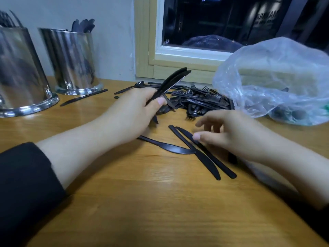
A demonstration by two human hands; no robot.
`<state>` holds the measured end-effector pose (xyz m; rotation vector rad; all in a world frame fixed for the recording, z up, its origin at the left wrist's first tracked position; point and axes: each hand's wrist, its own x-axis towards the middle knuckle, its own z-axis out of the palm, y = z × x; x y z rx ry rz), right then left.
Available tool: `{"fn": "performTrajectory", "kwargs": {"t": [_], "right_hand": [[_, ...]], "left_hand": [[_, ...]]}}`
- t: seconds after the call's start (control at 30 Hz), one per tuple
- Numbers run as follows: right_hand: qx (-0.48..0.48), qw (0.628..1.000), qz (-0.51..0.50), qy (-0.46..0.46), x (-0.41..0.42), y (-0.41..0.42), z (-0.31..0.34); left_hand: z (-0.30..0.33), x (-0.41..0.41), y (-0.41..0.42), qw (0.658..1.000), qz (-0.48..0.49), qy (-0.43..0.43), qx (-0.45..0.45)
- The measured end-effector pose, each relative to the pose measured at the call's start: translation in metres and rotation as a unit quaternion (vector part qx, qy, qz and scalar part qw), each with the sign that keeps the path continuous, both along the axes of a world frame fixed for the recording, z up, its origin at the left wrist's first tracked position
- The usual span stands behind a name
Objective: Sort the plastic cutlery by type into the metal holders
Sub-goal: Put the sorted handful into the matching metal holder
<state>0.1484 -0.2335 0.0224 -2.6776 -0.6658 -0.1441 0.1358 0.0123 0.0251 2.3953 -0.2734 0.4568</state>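
head cam | worn, faces forward-down | close over wooden table (160, 202) | single view

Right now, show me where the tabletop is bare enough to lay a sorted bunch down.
Bare wood lies along the near edge of the table, between the two forearms and below the crossed knives. A smaller patch lies between the metal holders and the left hand. It is crowded by the window: cutlery pile and plastic bag.
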Motion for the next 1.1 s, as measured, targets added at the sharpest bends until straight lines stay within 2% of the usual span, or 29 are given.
{"fn": "performTrajectory", "kwargs": {"t": [0.13, 0.5, 0.93, 1.0, 1.1], "right_hand": [[-0.048, 0.999, 0.013, 0.001, 0.000, 0.010, -0.006], [-0.033, 0.998, -0.048, 0.001, -0.007, 0.018, -0.001], [-0.075, 0.993, -0.069, -0.065, -0.013, 0.028, 0.001], [-0.025, 0.994, -0.072, -0.083, -0.012, 0.026, 0.001], [0.151, 0.978, -0.090, -0.110, -0.008, 0.019, 0.003]], "left_hand": [[-0.003, -0.001, -0.004, 0.999, -0.002, 0.000, -0.048], [-0.006, -0.001, -0.001, 0.998, -0.016, -0.003, -0.067], [-0.009, 0.002, -0.001, 0.991, -0.034, 0.018, -0.130], [-0.010, 0.002, -0.001, 0.984, -0.039, 0.039, -0.169], [-0.009, 0.000, -0.003, 0.971, -0.043, 0.066, -0.226]]}}
